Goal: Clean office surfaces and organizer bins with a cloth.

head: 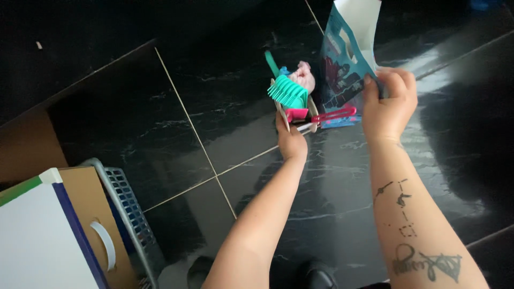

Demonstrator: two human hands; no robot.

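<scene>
Left hand (292, 140) is gripping a small holder (293, 109) of toy tools; right hand (386, 101) is pinching a blue packet (342, 59) just right of it, nothing yet reaching the near-left basket (124, 206).

Two bare forearms reach forward and away from the viewer, both hands closed in grips.

The left hand (292, 140) sits lower and nearer the centre, back of the hand facing up, fingers curled under and thumb pressed forward in a pinch. The right hand (389, 104) is raised a little higher and further right, wrist bent slightly, fingers folded over and thumb tucked against them. The right forearm shows dark line tattoos along its inner side. The hands stay apart, not touching.
</scene>
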